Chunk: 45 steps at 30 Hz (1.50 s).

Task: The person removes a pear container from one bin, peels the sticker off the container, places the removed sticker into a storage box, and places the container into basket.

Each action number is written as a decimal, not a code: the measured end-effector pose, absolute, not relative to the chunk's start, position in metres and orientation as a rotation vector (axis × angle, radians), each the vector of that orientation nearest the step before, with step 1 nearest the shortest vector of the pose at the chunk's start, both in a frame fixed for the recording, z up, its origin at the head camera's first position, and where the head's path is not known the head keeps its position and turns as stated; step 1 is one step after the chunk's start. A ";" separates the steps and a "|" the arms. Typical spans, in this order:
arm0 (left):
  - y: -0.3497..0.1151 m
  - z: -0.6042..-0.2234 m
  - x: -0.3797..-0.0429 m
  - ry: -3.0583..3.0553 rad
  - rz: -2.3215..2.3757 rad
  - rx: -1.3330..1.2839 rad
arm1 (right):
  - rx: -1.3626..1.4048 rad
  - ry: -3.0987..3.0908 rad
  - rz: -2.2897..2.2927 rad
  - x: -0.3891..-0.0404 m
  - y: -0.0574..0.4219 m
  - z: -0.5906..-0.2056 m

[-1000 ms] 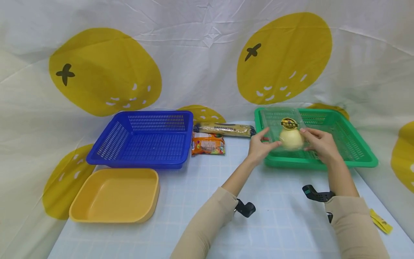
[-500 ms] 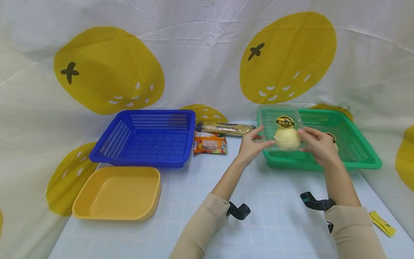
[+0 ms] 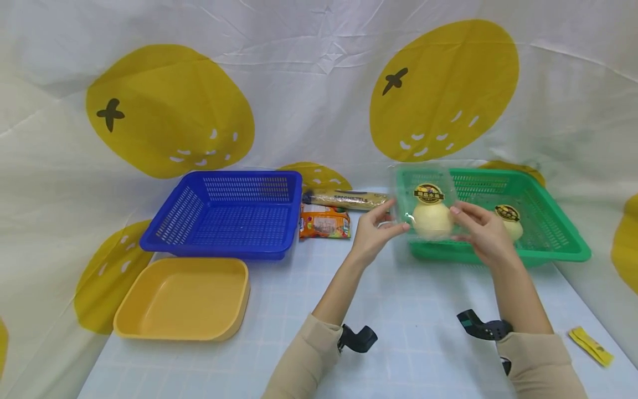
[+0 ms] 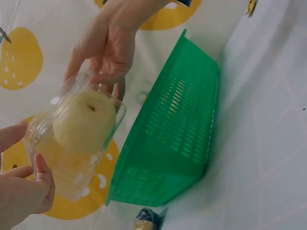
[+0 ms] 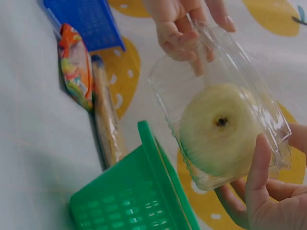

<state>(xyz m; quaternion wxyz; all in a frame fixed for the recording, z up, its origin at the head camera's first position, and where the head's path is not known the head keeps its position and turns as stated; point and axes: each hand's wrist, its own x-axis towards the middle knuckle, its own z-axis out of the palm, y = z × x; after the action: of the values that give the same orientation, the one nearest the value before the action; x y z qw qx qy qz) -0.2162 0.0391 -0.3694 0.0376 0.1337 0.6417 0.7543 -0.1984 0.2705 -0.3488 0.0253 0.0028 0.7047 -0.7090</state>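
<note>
Head: left hand (image 3: 374,233) and right hand (image 3: 485,230) pinch opposite sides of clear fruit box (image 3: 406,185) at left edge of green basket (image 3: 553,255); left wrist: box apart from basket, apparently a carrying step; right wrist: pale fruit (image 5: 218,132) inside, next move likely needs level support.

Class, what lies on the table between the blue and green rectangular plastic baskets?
The head view shows a long golden spaghetti packet and a short orange printed packet.
</note>
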 end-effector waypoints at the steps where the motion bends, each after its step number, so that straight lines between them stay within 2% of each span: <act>1: 0.038 -0.370 -0.215 1.963 2.322 0.406 | 0.003 2.172 -2.194 -0.198 0.269 -0.349; 26: 0.000 -0.382 -0.195 1.834 2.438 0.355 | -0.105 2.184 -2.215 -0.179 0.231 -0.365; 45: -0.025 -0.397 -0.177 1.705 2.582 0.292 | -0.045 2.207 -2.144 -0.168 0.202 -0.377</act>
<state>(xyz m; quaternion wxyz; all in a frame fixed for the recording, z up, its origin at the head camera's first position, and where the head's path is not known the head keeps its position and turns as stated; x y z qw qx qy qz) -0.1768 -0.0252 -0.3975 0.0165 0.0939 0.5485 0.8307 -0.1683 0.2016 -0.3773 0.0320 -0.0148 0.7169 -0.6963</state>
